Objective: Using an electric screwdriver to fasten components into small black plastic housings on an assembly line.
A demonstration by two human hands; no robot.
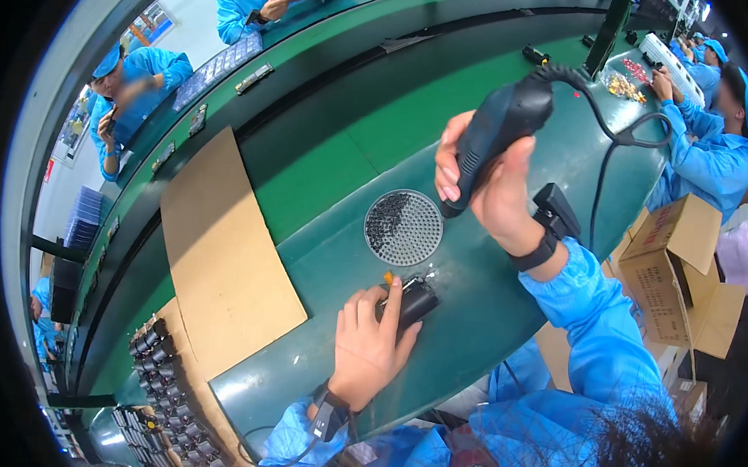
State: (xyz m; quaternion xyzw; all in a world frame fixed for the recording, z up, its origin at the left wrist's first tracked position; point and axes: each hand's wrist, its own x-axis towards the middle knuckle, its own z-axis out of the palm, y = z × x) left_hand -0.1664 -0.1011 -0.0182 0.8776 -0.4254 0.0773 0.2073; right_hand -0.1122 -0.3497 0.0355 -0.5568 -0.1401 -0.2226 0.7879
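Note:
My right hand [505,193] is raised over the green table, wrapped round a black electric screwdriver [508,118] with a coiled cord at its upper end. The tool's lower end hangs by the right edge of a round grey dimpled tray [421,240]. Tiny black screws [385,219] cover roughly the left half of that tray. Below it, my left hand [369,342] holds a small black device [418,304] against the tabletop, with fingers over its left side. An orange bit [389,277] shows at the device's far end; its details are too small to make out.
Flat cardboard [223,252] lies to the left, with rows of black parts [167,383] beside it. A green conveyor belt [327,160] runs beyond. A black block [556,210] stands near my right wrist. Open cartons [664,279] are at right; co-workers sit around the line.

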